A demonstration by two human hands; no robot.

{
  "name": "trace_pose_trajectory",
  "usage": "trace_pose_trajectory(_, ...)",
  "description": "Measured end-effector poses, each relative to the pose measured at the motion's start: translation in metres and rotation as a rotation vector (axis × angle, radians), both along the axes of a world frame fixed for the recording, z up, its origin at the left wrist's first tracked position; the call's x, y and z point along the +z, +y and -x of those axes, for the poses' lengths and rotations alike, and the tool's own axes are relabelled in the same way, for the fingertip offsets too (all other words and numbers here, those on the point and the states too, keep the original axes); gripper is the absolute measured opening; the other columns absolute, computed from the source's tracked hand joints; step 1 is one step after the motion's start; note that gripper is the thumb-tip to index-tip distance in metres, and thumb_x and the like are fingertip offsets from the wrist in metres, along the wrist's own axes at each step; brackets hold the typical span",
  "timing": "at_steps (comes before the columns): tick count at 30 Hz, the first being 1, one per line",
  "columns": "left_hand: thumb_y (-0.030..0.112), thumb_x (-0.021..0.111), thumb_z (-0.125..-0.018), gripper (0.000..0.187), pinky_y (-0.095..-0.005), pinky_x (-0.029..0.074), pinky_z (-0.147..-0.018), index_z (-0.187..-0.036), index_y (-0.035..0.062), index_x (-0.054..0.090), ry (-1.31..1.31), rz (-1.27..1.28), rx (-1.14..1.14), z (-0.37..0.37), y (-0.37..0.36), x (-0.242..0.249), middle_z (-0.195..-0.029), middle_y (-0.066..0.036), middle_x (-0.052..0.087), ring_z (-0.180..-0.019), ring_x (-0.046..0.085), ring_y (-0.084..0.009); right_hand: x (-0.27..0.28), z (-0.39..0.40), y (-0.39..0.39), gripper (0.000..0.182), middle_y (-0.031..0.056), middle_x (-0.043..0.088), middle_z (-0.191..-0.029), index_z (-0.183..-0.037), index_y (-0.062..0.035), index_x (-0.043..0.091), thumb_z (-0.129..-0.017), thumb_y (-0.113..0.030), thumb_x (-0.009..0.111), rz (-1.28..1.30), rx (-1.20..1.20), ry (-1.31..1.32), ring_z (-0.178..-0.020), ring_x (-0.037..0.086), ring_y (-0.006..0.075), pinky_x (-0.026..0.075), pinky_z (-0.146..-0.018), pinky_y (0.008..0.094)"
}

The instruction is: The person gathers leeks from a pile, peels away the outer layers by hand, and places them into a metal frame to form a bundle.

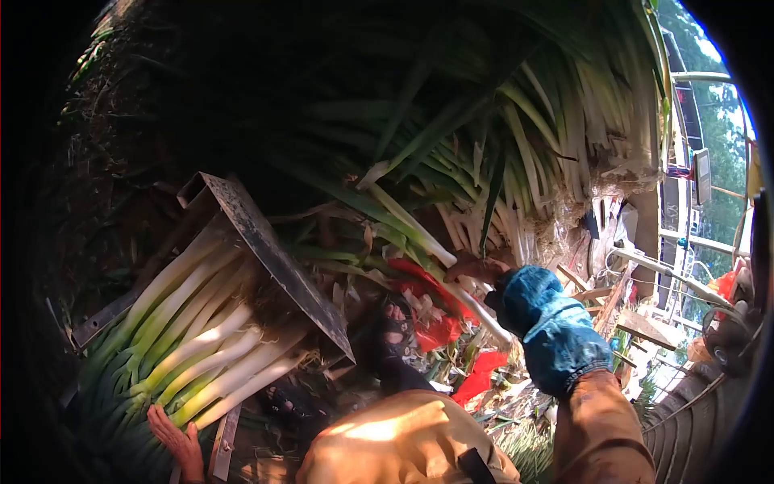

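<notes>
Several trimmed leeks point(210, 339) lie side by side at the lower left, white stalks toward a metal frame point(274, 258) and green tops toward me. My left hand point(179, 442) rests on their green part, fingers stretched out and close together. On the other side, my right hand point(477, 270), in shade below a teal sleeve cover point(552, 323), is closed around a leek point(407, 222). A white stalk point(488, 319) shows just below that hand. The exact grip of the fingers is partly hidden in shadow.
A large heap of untrimmed leeks point(556, 129) with roots fills the top. Red plastic point(480, 377) and leaf scraps litter the ground between my hands. Wood pieces point(649, 327) lie at the right, near metal rails point(673, 274) and a ribbed tyre-like object point(685, 423).
</notes>
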State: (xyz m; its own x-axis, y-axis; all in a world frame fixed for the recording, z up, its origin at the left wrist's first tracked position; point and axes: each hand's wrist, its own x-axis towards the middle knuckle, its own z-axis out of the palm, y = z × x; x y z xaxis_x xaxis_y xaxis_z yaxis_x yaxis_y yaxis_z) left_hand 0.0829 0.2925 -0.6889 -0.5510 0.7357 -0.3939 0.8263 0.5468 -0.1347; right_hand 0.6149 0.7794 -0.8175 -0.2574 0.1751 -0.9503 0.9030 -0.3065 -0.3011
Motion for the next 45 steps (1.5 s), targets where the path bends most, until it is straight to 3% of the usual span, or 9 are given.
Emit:
trace_pose_trajectory(5, 0.016, 0.059, -0.084, 0.07, -0.0441, 0.032, -0.105, -0.143, 0.0023, 0.024, -0.124, -0.144, 0.274, -0.023, 0.03, 0.074, -0.143, -0.021, 0.031, -0.128, 0.038, -0.0336, 0.126, 0.031, -0.025, 0.029, 0.0082, 0.058, -0.103, -0.105, -0.003, 0.061, -0.08, -0.018, 0.065, 0.287, -0.433, 0.176, -0.098, 0.056, 0.0186, 0.045, -0.089, 0.0338)
trace_pose_trajectory(9, 0.022, 0.062, -0.088, 0.046, -0.0298, 0.054, -0.065, -0.122, -0.003, 0.046, -1.074, -0.6, 1.06, -0.177, 0.116, 0.182, -0.099, -0.012, 0.059, -0.078, 0.062, -0.0166, 0.178, 0.046, -0.06, 0.036, 0.0101, 0.061, -0.094, -0.106, -0.0001, 0.054, -0.076, -0.014, 0.068, 0.402, -0.544, 0.194, -0.078, 0.061, 0.0187, 0.052, -0.067, 0.0311)
trace_pose_trajectory(14, 0.026, 0.055, -0.092, 0.05, -0.0321, 0.051, -0.071, -0.133, 0.0034, 0.039, -2.092, 0.045, 1.328, -0.357, 0.189, 0.201, -0.11, -0.01, 0.055, -0.09, 0.059, -0.0175, 0.258, 0.081, -0.095, 0.038, 0.0052, 0.058, -0.088, -0.104, -0.0014, 0.057, -0.079, -0.028, 0.067, 0.145, -0.488, 0.234, -0.077, 0.056, 0.0124, 0.048, -0.067, 0.0285)
trace_pose_trajectory(19, 0.015, 0.061, -0.086, 0.036, -0.028, 0.048, -0.052, -0.115, -0.0014, 0.047, -2.198, -0.055, 1.685, -0.33, 0.255, 0.257, -0.078, -0.009, 0.057, -0.063, 0.058, -0.0159, 0.305, 0.037, -0.073, 0.037, 0.0154, 0.056, -0.111, -0.121, -0.0021, 0.048, -0.085, -0.009, 0.053, 0.19, -0.504, 0.348, -0.095, 0.06, 0.023, 0.05, -0.079, 0.0362)
trace_pose_trajectory(22, 0.014, 0.059, -0.088, 0.039, -0.0271, 0.05, -0.055, -0.12, -0.0014, 0.042, -2.047, -0.14, 1.623, -0.326, 0.242, 0.263, -0.077, -0.006, 0.055, -0.061, 0.056, -0.0138, 0.326, 0.011, -0.083, 0.035, 0.0118, 0.064, -0.09, -0.116, 0.0024, 0.045, -0.082, -0.004, 0.053, 0.299, -0.947, 0.228, -0.071, 0.065, 0.0189, 0.053, -0.054, 0.029)
trace_pose_trajectory(27, 0.016, 0.062, -0.089, 0.038, -0.0291, 0.054, -0.059, -0.12, 0.0001, 0.047, -2.029, -0.049, 1.78, -0.398, 0.223, 0.23, -0.09, -0.012, 0.06, -0.079, 0.065, -0.0184, 0.313, -0.008, -0.15, 0.034, 0.01, 0.063, -0.094, -0.112, -0.0001, 0.053, -0.083, -0.017, 0.06, 0.343, -0.805, 0.235, -0.08, 0.062, 0.0145, 0.051, -0.064, 0.0302)
trace_pose_trajectory(29, 0.016, 0.058, -0.09, 0.025, -0.0258, 0.054, -0.061, -0.108, -0.0007, 0.054, -2.04, -0.161, 1.373, -0.397, 0.231, 0.246, -0.095, -0.011, 0.062, -0.076, 0.065, -0.0163, 0.332, 0.018, -0.149, 0.03, 0.0068, 0.062, -0.094, -0.107, -0.0023, 0.058, -0.084, -0.021, 0.062, 0.305, -0.725, 0.231, -0.074, 0.057, 0.0123, 0.046, -0.063, 0.0259)
trace_pose_trajectory(30, 0.015, 0.057, -0.09, 0.023, -0.0246, 0.054, -0.062, -0.106, -0.0013, 0.055, -2.066, -0.119, 1.73, -0.398, 0.239, 0.257, -0.096, -0.01, 0.063, -0.075, 0.064, -0.0153, 0.336, 0.022, -0.152, 0.029, 0.0038, 0.063, -0.09, -0.106, -0.0018, 0.06, -0.085, -0.022, 0.061, 0.202, -0.622, 0.268, -0.075, 0.056, 0.0109, 0.045, -0.065, 0.0251)
trace_pose_trajectory(45, 0.012, 0.061, -0.083, 0.02, -0.0263, 0.052, -0.061, -0.098, -0.0002, 0.059, -2.073, 0.024, 1.364, -0.39, 0.22, 0.278, -0.081, -0.006, 0.063, -0.067, 0.063, -0.0148, 0.337, 0.013, -0.148, 0.036, 0.008, 0.058, -0.102, -0.116, -0.004, 0.049, -0.089, -0.026, 0.059, 0.521, -1.059, 0.262, -0.091, 0.059, 0.0221, 0.048, -0.084, 0.0363)
